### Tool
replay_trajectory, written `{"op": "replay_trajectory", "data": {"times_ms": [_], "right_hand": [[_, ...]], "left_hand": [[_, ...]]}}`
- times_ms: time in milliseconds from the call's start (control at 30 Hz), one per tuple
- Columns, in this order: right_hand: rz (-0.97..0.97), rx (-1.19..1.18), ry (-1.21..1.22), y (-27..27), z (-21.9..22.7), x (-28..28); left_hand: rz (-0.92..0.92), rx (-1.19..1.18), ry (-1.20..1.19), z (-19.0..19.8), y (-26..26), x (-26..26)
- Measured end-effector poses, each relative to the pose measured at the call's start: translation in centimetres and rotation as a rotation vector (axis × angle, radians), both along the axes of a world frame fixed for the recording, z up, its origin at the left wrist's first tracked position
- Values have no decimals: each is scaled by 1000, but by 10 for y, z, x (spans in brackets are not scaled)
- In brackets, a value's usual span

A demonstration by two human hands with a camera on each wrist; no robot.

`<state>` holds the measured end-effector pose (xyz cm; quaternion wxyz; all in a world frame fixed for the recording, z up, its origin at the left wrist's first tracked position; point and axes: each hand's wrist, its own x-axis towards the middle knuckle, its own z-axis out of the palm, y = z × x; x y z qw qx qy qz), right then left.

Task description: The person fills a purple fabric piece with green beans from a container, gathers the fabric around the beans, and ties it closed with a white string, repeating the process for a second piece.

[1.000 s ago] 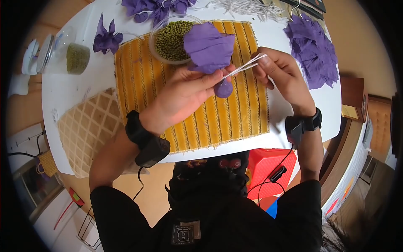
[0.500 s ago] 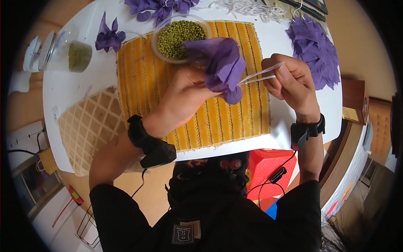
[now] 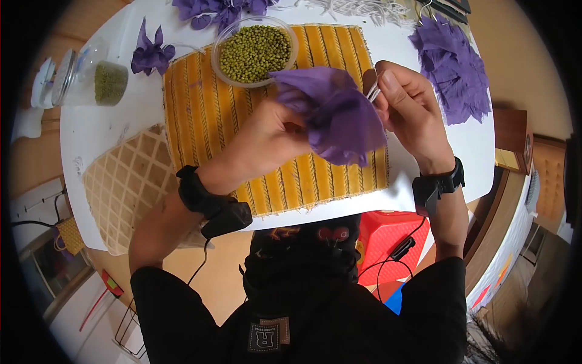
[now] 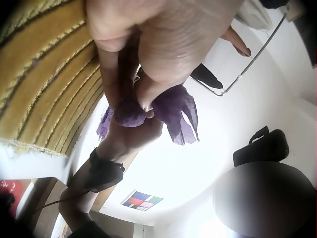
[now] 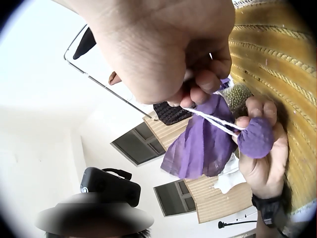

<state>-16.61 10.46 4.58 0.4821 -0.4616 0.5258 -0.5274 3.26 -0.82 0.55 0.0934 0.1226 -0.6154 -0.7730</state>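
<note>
Purple bundle: being gripped by nearer left fingers, trailing string toward upper left of right-wrist frame into pinching right fingers.

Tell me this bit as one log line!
left hand: holds purple bundle | right hand: pinches white string | string: runs to bundle's round end | green beans: in clear bowl

In the head view, extends left forearm from 8 o'clock toward 1 o'clock, and right forearm from 4 o'clock toward just short of 12. Holds left grip near 11 o'clock with bent fingers and hidden tips; pinches with it in the left wrist view. Carries right grip at 2 o'clock, angled inward, with thumb against bent forefinger.
</note>
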Motion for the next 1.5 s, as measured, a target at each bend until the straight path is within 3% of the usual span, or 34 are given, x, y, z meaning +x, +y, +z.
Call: {"op": "replay_trajectory", "data": {"times_ms": [200,300,367,400,467,633,700,800,1167,1500], "right_hand": [[19,-34,-123,-3,-8,-17],[17,-49,-213,-5,-9,-19],[-217,8,-3,-6,-5,-12],[-211,10,-5,-6,-4,-11],[-390,-119,121,-5,-3,-8],[-240,-274,223,4,3,-6],[44,-339,428,4,4,-6],[32,-317,472,3,3,1],[27,-224,594,2,5,7],[-18,-339,714,-1,3,3]], "left_hand": [[117,374,176,-11,3,-1],[74,532,298,-17,0,-1],[105,553,323,-16,2,-2],[131,575,348,-16,3,-2],[86,571,309,-18,-2,1],[27,556,106,-10,-6,5],[-12,545,128,-13,-8,5],[84,523,181,-12,-2,2],[69,557,210,-11,-1,1],[50,579,231,-16,-3,2]]}}
